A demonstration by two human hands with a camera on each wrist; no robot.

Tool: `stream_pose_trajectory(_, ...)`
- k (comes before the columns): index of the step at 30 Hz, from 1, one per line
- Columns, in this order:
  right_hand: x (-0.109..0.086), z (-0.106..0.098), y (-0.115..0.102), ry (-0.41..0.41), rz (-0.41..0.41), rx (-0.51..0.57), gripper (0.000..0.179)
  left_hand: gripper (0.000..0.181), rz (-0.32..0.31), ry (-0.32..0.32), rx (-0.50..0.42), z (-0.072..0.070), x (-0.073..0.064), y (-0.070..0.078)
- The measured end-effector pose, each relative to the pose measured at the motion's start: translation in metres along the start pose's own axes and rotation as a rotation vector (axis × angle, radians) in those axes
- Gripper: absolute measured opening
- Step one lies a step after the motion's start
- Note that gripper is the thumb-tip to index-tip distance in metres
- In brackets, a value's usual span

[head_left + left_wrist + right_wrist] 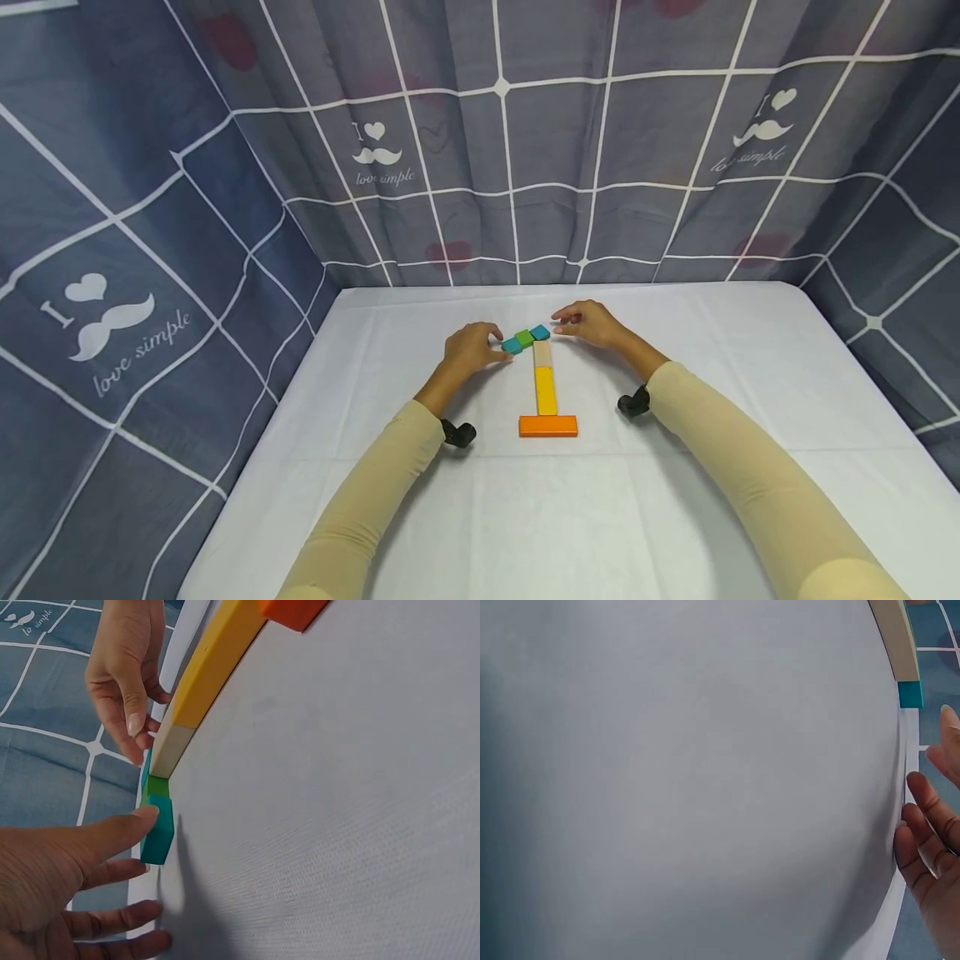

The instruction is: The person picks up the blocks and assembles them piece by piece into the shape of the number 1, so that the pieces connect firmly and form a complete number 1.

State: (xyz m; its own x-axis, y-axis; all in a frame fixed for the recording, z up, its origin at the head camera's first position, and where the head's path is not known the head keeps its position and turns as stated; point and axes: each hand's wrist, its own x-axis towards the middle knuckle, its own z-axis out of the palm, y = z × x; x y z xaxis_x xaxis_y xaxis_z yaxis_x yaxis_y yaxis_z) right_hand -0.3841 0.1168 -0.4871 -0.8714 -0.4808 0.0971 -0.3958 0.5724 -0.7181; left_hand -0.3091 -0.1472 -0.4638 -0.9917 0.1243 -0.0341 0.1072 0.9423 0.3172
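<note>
My left hand pinches a teal block at the left end of a slanting row. In the left wrist view the thumb lies on that teal block, with the index finger at its other side. A green block comes next to it, then a blue block. Just right of the blue block hovers my right hand, fingers loosely bent and holding nothing. Below the row runs a pale wooden block, then a yellow block, which meets a crosswise orange block.
The blocks lie on a white cloth-covered table. A grey-blue grid curtain closes off the back and both sides. Black wrist mounts hang from both sleeves, close above the cloth.
</note>
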Motion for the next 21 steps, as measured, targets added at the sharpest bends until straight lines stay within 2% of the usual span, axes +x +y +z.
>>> stream_pose_trajectory(5,-0.003,-0.004,0.002,0.008,0.004,-0.017,0.031,0.045,0.011,-0.005,0.007,-0.002,0.001,-0.002)
stream_pose_trajectory(14,-0.010,-0.019,0.001,0.035,-0.048,-0.047,0.034,0.046,0.015,-0.018,0.011,-0.014,0.001,-0.005)
stream_pose_trajectory(21,-0.018,-0.035,-0.002,0.040,-0.046,-0.090,0.037,0.042,0.020,0.036,0.014,-0.024,0.001,-0.008)
